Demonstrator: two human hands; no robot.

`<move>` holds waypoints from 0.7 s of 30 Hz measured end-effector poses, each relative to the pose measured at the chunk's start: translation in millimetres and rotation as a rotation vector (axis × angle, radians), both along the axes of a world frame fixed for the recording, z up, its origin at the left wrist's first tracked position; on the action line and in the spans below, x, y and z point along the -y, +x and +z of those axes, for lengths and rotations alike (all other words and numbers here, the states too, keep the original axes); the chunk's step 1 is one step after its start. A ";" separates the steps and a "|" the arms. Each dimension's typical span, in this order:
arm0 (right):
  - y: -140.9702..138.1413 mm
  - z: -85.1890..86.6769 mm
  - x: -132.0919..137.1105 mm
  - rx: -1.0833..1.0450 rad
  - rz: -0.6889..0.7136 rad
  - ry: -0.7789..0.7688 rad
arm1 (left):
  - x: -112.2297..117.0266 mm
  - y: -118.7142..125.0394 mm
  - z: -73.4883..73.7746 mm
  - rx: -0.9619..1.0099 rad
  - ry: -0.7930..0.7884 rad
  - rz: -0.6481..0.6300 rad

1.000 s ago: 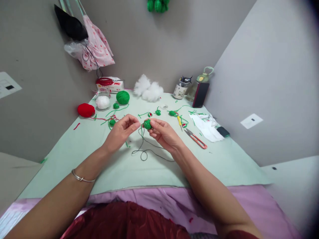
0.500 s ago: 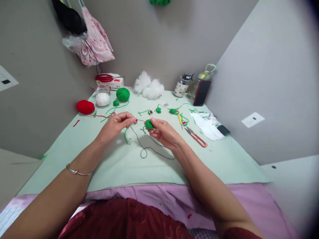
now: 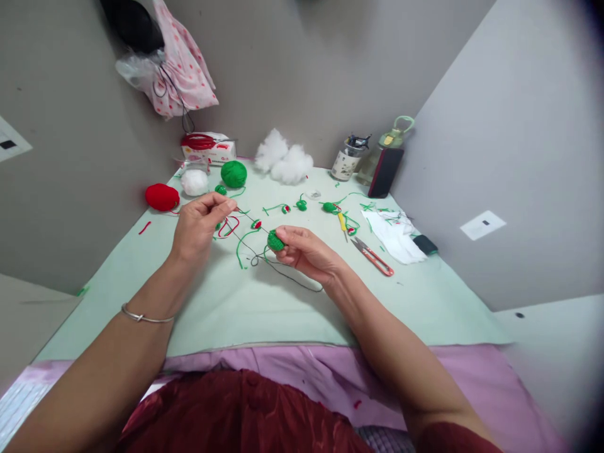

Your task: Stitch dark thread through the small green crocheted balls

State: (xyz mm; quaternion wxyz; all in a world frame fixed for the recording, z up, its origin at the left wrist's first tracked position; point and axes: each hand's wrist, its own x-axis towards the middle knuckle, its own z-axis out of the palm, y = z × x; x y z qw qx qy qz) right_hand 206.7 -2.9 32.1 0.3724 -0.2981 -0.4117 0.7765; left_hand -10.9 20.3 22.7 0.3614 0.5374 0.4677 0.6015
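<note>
My right hand (image 3: 309, 248) pinches a small green crocheted piece (image 3: 276, 240) between thumb and fingers. A dark thread (image 3: 251, 220) runs taut from it up to my left hand (image 3: 201, 220), whose thumb and forefinger are pressed together on its far end. Whether a needle is in those fingers is too small to tell. Slack dark thread (image 3: 297, 281) loops down onto the table below the piece. Under the taut stretch lies a little red, white and green crocheted piece (image 3: 256, 224), with loose green and red yarn ends around it.
Balls of red (image 3: 162, 197), white (image 3: 194, 182) and green yarn (image 3: 234, 173) stand at the back left, near white stuffing (image 3: 285, 160). Thread snips (image 3: 372, 257), a yellow-handled hook (image 3: 342, 223) and white tissue (image 3: 394, 236) lie right. A phone (image 3: 385, 173) leans against a bottle (image 3: 389, 139).
My left hand has moved left and slightly up, away from the green piece, drawing out a longer taut stretch of thread. The slack loop has shrunk. My right hand has shifted slightly.
</note>
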 end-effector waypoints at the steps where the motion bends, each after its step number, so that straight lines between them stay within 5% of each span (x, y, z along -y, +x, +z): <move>1: 0.6 -1.0 -0.1 -0.010 0.004 0.000 | -0.4 0.0 -0.6 0.003 -0.006 -0.019; 11: 4.3 -7.4 -6.5 -0.080 -0.143 -0.030 | 0.1 -9.2 5.4 0.055 -0.055 -0.167; 13: 5.6 -7.7 -10.2 -0.102 -0.206 -0.046 | 6.0 -11.3 12.3 -0.012 -0.027 -0.310; 18: 8.1 -5.0 -15.8 -0.138 -0.283 -0.095 | 17.9 -10.5 23.9 -0.527 -0.097 -0.982; 19: 8.1 -4.1 -15.8 -0.144 -0.277 -0.101 | 16.2 -11.2 21.6 -0.596 -0.106 -1.009; 21: 7.7 -3.0 -15.2 -0.150 -0.262 -0.103 | 8.1 -15.1 12.0 -0.671 -0.091 -0.869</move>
